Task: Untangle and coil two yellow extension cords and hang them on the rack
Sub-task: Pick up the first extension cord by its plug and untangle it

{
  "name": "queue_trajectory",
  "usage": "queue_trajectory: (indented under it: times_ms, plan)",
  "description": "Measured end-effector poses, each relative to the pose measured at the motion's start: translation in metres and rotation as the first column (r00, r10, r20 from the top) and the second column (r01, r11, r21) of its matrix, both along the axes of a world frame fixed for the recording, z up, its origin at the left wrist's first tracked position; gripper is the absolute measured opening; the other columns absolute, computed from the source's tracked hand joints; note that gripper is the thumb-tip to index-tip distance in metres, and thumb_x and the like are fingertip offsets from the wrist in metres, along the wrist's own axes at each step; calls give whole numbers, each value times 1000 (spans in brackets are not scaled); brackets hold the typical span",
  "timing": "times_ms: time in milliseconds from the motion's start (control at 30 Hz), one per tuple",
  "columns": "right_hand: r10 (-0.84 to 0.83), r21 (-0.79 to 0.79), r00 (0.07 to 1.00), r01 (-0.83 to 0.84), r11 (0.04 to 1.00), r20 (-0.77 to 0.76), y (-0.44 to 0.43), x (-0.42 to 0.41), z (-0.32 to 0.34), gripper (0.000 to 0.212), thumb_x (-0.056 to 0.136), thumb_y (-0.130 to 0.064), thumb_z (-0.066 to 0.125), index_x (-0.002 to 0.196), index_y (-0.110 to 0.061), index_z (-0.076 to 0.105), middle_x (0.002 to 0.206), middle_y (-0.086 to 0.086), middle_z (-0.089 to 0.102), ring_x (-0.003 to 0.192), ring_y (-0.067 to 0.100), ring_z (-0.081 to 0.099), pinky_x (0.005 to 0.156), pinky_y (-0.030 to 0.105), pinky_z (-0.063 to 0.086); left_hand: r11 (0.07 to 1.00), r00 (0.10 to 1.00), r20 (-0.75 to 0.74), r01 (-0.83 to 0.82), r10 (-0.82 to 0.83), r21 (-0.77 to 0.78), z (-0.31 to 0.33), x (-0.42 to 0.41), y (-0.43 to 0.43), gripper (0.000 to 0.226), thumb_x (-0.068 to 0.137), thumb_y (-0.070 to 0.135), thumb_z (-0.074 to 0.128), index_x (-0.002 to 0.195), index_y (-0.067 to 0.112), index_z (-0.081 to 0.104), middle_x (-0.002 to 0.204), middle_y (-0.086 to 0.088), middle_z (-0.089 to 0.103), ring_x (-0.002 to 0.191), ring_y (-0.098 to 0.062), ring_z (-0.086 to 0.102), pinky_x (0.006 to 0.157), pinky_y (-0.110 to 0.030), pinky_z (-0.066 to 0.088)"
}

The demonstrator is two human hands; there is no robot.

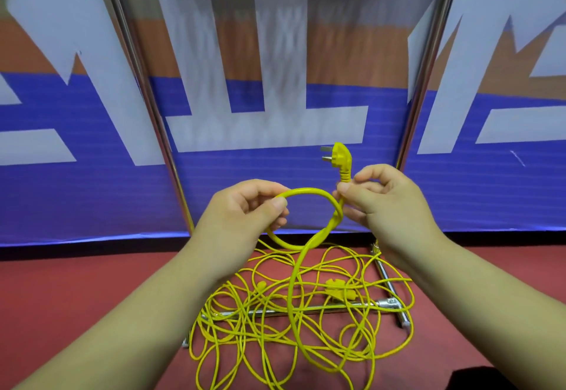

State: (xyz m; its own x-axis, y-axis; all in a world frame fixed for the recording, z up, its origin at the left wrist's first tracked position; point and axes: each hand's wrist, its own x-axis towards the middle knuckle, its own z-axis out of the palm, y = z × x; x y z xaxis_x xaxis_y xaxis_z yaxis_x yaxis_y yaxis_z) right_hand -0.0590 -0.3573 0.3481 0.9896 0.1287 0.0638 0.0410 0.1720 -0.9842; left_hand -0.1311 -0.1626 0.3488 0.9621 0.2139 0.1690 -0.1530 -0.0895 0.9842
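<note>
— Why does the person's right hand (389, 203) pinch so close under the yellow angled plug with metal prongs (340, 157)?

— That end is free, so it is probably where the coil starts. Thumb and forefinger are curled tight on the thick yellow extension cord (306, 191) just below the plug. The plug stands upright above the knuckles, out of the way.

— And the left hand (242, 209)?

— Its thumb and curled fingers grip the far side of a single round loop, so the loop stands open between the two hands. The cord crosses itself beside the right hand, then drops to the floor.

— Where is the rest?

— In a tangled heap of yellow cord (269, 325) on the red floor (92, 298). It lies over the bottom bar of the chrome tube rack (309, 309), whose two uprights rise on either side. Another yellow fitting shows in the heap; which cord it belongs to cannot be told.

— How far along, then?

— Barely begun, by the look of it: one loop formed, nothing hung.
</note>
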Motion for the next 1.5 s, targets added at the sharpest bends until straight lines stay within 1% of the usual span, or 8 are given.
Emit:
queue_trajectory:
  times_ms: [200,400,633,867,1067,1300,1400,1500]
  plan:
    - [1,-108,1000,1,994,20,2,0,1,11,88,-7,73,93,-10,65,71,6,74,68,15,69,76,39,57,986,991,117,-85,69,141,7,-7,-4,16,94,8,64,94,22,72,82,1,72,83,-20,72,76,-33,61]
    - [263,-81,958,-273,958,-118,6,-5,1,17,95,-16,63,110,-20,71,99,2,78,100,21,73,95,40,55,986,983,77,-167,165,14,4,-4,-6,14,98,11,60,102,19,71,105,-4,69,95,-4,68,83,-45,61]
    - [375,-281,927,-360,890,0,7,-13,-3,26,93,-12,67,112,-30,70,104,9,76,92,14,72,79,24,56,982,974,125,-185,190,-50,9,-4,-6,14,98,13,59,97,23,69,123,17,64,99,6,65,89,-51,58]
    - [399,-458,911,-312,832,104,3,-5,0,20,101,-18,56,113,-20,72,74,-4,68,55,-1,49,57,13,38,911,947,298,-227,123,345,6,-11,0,14,96,19,61,97,32,63,144,17,49,103,15,58,84,-5,42]
    - [485,-455,871,-401,795,81,-7,-5,5,22,101,-11,55,115,-14,71,74,-2,64,65,5,53,62,17,45,817,964,266,-171,22,550,-2,-6,13,30,94,23,61,119,39,52,140,26,52,129,0,52,105,-35,47]
    - [499,-393,865,-443,805,48,-17,-1,4,22,95,-7,63,112,-18,71,79,6,73,78,16,67,76,30,57,678,978,206,-138,-20,722,-2,-3,21,40,95,17,65,132,32,60,119,25,64,117,5,58,101,-25,47]
    - [439,-448,892,-350,823,108,-18,0,1,18,93,-11,68,106,-21,72,87,14,74,82,38,68,80,51,56,725,990,141,-88,-13,683,-5,-1,20,30,97,12,59,110,36,71,101,23,72,101,-1,66,91,-26,50]
    - [393,-463,911,-298,835,123,-19,3,0,14,93,-10,68,100,-21,72,87,13,74,74,28,65,76,56,55,898,998,-8,-51,60,436,-7,3,17,33,97,2,52,97,27,74,88,5,77,88,-18,73,86,-36,56]
